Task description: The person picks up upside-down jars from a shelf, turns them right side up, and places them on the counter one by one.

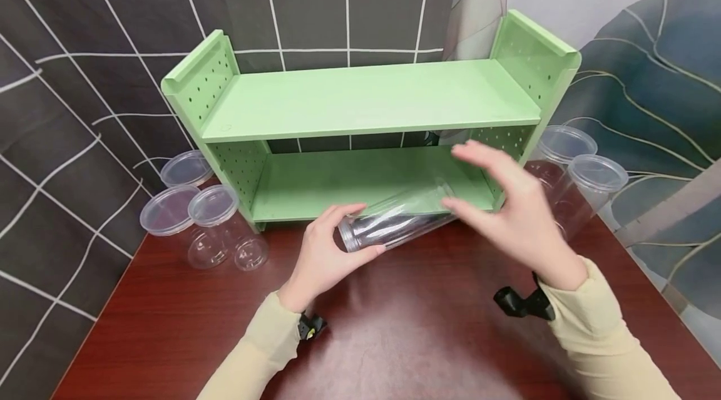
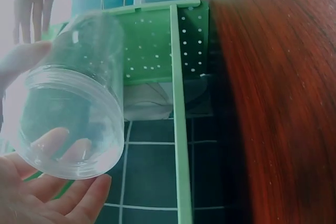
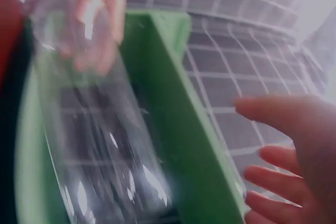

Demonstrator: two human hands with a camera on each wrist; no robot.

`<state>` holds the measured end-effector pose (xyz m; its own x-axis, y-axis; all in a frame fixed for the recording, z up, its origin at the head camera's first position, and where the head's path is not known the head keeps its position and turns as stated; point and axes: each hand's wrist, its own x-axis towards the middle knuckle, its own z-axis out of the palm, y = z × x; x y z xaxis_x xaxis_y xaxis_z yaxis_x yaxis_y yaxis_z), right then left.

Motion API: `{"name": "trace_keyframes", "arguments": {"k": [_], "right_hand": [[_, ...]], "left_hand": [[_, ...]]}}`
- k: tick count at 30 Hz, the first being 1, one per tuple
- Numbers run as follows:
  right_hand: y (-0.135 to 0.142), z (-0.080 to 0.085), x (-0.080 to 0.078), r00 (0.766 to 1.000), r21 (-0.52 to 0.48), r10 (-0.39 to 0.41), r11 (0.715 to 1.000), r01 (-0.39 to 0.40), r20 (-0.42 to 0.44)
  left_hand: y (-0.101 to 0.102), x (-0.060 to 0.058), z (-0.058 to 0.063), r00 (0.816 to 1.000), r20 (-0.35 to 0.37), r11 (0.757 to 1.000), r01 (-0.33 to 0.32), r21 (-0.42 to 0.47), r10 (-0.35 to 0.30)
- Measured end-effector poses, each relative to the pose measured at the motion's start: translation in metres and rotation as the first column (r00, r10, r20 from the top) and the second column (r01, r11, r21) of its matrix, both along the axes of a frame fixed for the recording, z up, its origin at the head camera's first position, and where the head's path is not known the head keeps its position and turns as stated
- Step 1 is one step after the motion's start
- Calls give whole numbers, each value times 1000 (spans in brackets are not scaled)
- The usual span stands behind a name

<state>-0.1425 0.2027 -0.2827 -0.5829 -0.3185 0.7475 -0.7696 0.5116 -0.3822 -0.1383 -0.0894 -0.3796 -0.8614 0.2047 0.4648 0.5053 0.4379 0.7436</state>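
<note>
A tall clear plastic jar (image 1: 402,220) is held tilted in front of the green shelf, its ringed end toward the left and its other end raised to the right. My left hand (image 1: 327,250) grips the ringed end, thumb on the near side and fingers around the back. In the left wrist view, fingertips show through the clear wall of the jar (image 2: 100,45). My right hand (image 1: 512,206), slightly blurred, is spread with its thumb close to the raised end. The right wrist view shows the right hand (image 3: 289,161) apart from the jar (image 3: 105,145).
The two-level green shelf (image 1: 366,99) stands at the back of the reddish-brown table (image 1: 366,337), against a tiled wall. Lidded clear jars (image 1: 169,215) cluster at its left side, and more lidded jars (image 1: 588,190) stand at its right.
</note>
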Motion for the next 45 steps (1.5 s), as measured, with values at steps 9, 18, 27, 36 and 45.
{"name": "trace_keyframes", "arguments": {"k": [9, 18, 27, 36, 45], "right_hand": [[-24, -49, -2, 948, 404, 43, 898, -175, 315], [-33, -64, -2, 918, 420, 55, 878, -231, 392], [-32, -68, -4, 928, 370, 70, 904, -214, 367], [-25, -68, -6, 910, 290, 79, 933, -211, 407], [-17, -65, -5, 890, 207, 88, 958, -199, 447]], "left_hand": [[2, 12, 7, 994, -70, 995, 81, -57, -85], [0, 20, 17, 980, -159, 987, 98, -127, -117], [-12, 20, 29, 979, -178, 994, 96, -49, -103], [-52, 14, 59, 905, -295, 940, -241, 241, 307], [-78, 24, 103, 806, -210, 799, -444, 404, 554]]}}
